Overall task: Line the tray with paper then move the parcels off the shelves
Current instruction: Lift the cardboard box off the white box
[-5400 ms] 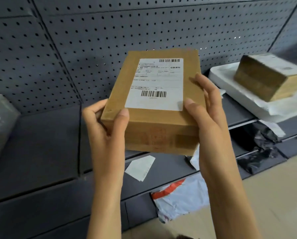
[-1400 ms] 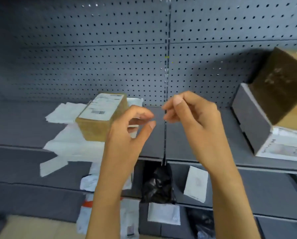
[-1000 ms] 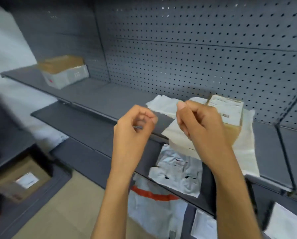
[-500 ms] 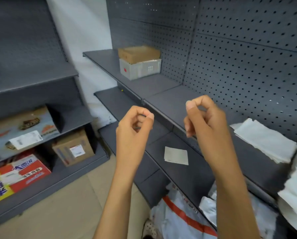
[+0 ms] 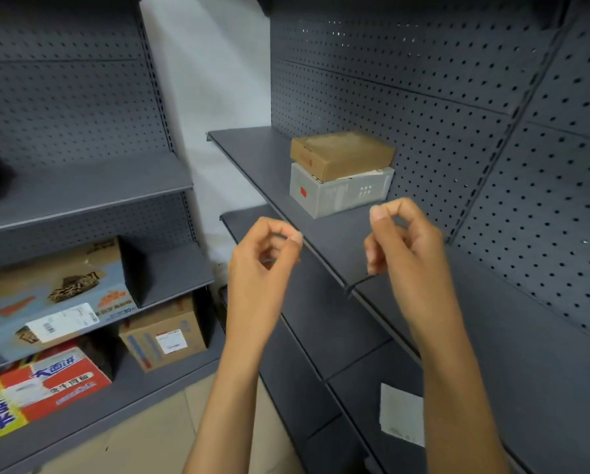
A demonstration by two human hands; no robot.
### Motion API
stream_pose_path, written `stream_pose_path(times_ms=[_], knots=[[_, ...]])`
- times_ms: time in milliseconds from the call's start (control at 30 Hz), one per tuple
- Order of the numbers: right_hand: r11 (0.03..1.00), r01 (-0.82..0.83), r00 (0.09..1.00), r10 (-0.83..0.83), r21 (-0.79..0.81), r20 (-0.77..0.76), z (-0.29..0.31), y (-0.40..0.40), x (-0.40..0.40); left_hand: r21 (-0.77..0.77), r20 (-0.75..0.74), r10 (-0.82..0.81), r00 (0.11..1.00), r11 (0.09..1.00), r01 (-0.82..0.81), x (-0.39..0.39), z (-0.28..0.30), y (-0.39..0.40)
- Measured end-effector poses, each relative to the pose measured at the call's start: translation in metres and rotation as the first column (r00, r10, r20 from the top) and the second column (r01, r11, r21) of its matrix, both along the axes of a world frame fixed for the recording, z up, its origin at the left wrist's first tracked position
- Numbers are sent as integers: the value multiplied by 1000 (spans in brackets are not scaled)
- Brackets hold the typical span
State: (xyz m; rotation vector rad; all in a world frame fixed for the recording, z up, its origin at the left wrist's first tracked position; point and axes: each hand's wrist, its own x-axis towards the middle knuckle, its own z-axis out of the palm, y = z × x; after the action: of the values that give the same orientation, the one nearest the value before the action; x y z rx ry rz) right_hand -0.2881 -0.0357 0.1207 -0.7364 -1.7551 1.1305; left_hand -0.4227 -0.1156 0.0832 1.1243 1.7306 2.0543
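Note:
A brown cardboard parcel lies on top of a pale grey box at the far end of the upper grey shelf, against the pegboard. My left hand and my right hand are raised side by side in front of the shelves, short of the two boxes. Both have their fingers curled in toward the thumb and hold nothing. The tray and its paper are out of view.
A white paper slip lies on the lower shelf at the right. The left shelving unit holds a blue printed carton, a brown labelled carton and a red carton. Beige floor runs between the units.
The labelled parcel I held earlier sits on the papered tray, now out of view. My view has swung left along the shelves; the stacked boxes are nearer. Both hands stay curled and hold nothing.

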Motion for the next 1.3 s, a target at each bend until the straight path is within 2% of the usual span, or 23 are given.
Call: stream_pose_path(times_ms=[167,533,833,967,1100,1233,1300], knots=[[999,-2,1000,3,-43,15,-8,40,-36,5,32,3,999,1000,-3,-41,-3,39],[952,151,979,-181,-268,-90,-27,120,-103,-69,14,-109,994,992,110,-126,-11,135],[937,221,975,-221,-271,34,-50,165,-165,-190,25,-227,974,955,228,-170,-33,227],[930,249,968,-250,-271,34,-58,178,-183,-188,117,-290,950,932,308,-184,-22,267],[900,282,954,-301,-331,-5,-62,191,-196,-148,200,-271,942,942,302,-202,-14,302],[878,292,938,-340,-379,-64,-61,200,-208,-157,370,-308,876,909,386,-218,-16,321],[877,290,936,-343,-384,-77,-61,204,-214,-153,388,-327,862,899,410,-220,-20,322]])
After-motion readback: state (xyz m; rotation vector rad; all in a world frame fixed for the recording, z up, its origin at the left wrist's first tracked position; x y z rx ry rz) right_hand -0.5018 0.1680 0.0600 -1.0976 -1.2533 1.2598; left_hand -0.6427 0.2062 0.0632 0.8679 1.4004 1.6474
